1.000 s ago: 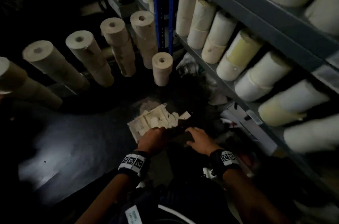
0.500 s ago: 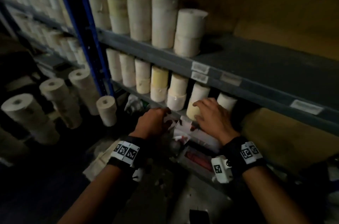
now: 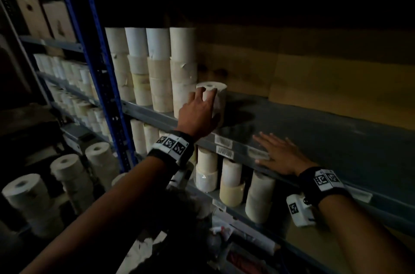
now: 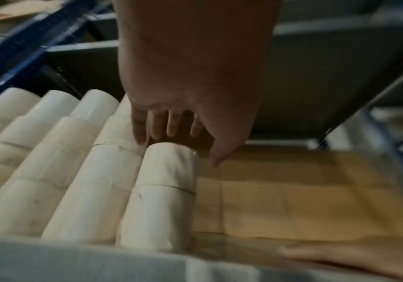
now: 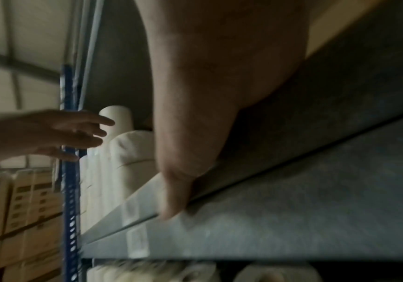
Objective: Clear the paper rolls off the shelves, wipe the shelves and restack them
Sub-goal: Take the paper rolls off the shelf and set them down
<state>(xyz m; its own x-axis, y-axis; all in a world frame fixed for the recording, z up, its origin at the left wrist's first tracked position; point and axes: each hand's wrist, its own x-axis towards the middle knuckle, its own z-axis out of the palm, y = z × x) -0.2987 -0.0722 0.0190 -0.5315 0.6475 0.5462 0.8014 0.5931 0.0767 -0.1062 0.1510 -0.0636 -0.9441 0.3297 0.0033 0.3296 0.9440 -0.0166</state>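
Observation:
A short stack of two white paper rolls point(image 3: 221, 99) stands on the grey middle shelf point(image 3: 325, 134), right of several taller roll stacks point(image 3: 157, 67). My left hand point(image 3: 203, 99) reaches over the short stack's top with fingers spread; the fingertips lie at the top rim and the thumb is off to the right. In the left wrist view the left hand point(image 4: 178, 141) hovers at the top of the stack point(image 4: 166, 190), and no curl round it shows. My right hand point(image 3: 277, 153) lies flat on the shelf's front edge. In the right wrist view its thumb point(image 5: 176, 190) presses the shelf lip.
A blue upright point(image 3: 94, 60) bounds the bay on the left. More rolls point(image 3: 231, 179) line the lower shelf, and several stacks point(image 3: 67, 172) stand on the floor at the left. Brown cardboard point(image 3: 314, 71) backs the shelf. Boxes point(image 3: 45, 18) sit at the upper left.
Both hands rose from paper scraps on the floor, past the bottom shelf, to the middle shelf. The left hand now reaches the short roll stack and the right hand lies flat.

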